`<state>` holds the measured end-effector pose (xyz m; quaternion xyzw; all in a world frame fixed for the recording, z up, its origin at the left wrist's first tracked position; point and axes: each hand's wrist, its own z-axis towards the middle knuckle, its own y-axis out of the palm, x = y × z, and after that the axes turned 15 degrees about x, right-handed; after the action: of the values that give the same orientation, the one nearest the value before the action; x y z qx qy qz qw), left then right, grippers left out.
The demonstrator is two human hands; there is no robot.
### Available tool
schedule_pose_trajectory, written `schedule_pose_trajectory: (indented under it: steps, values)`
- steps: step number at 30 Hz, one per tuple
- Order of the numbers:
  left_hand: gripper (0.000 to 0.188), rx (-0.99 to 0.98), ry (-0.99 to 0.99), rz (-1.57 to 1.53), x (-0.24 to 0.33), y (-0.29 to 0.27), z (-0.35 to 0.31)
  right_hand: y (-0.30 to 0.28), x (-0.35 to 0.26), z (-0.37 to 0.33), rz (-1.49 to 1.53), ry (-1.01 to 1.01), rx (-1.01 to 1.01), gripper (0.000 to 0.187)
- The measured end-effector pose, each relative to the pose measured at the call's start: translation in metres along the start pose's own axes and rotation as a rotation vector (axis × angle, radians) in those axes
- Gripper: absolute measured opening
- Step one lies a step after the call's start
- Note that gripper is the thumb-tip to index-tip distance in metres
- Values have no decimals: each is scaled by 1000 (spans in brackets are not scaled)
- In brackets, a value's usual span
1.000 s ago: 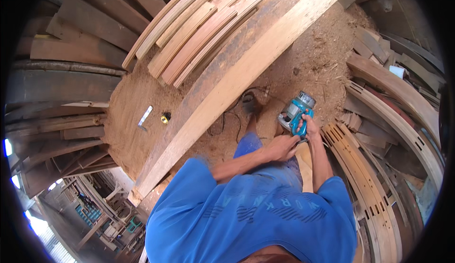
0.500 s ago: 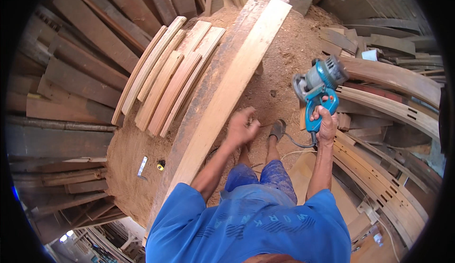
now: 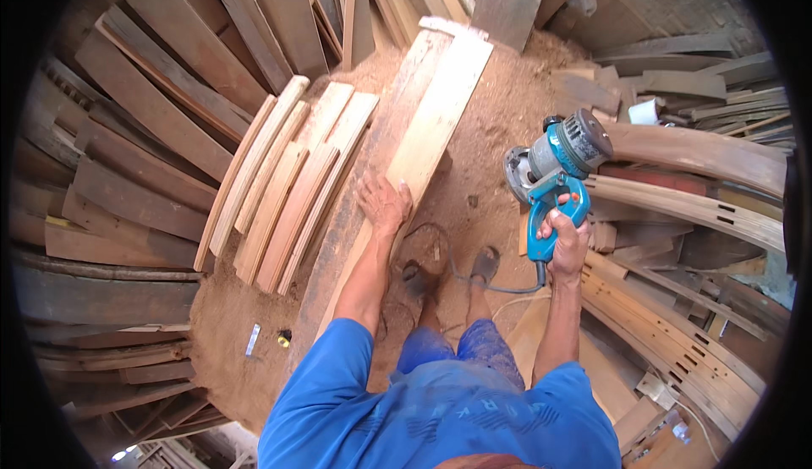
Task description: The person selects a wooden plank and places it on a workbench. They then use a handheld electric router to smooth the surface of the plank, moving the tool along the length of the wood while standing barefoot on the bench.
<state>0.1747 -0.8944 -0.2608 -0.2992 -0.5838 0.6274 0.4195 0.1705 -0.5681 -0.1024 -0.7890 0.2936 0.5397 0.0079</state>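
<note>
My left hand [image 3: 383, 205] lies on a long pale wooden board [image 3: 447, 105], its fingers spread across the top and the thumb by the right edge. This board rests lengthwise on a darker, worn wooden bench [image 3: 328, 245]. Off to the right of the bench, my right hand [image 3: 567, 241] is wrapped round the blue handle of a router [image 3: 565, 149]. The tool is held in the air, apart from the board, with its round base toward the left. A dark power cord [image 3: 506, 289] hangs from the handle and loops toward the floor.
Several moulded wood strips [image 3: 292, 207] lie side by side left of the bench. A yellow tape measure [image 3: 284, 337] is on the sawdust-covered floor [image 3: 228, 376]. Slotted timbers [image 3: 677, 342] are stacked at right. Leaning planks [image 3: 144, 105] line the left side.
My left hand has moved up and left from beside the board onto it, fingers opening out. The router in my right hand has shifted slightly left. The whole view has tilted a little.
</note>
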Motion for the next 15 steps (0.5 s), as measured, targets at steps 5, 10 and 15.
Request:
schedule_pose_trajectory:
  steps: [5, 10, 15]
  values:
    - [69, -12, -39, -38, 0, 7, -5, -15, 38, 7, 32, 162, 44, 38]
    - [68, 7, -42, -65, -4, 4, -4, -13, 59, 0, 46, 266, 78, 39]
    - [59, 314, 96, -153, -5, 10, -3, -19, 71, -10, 21, 305, 62, 44]
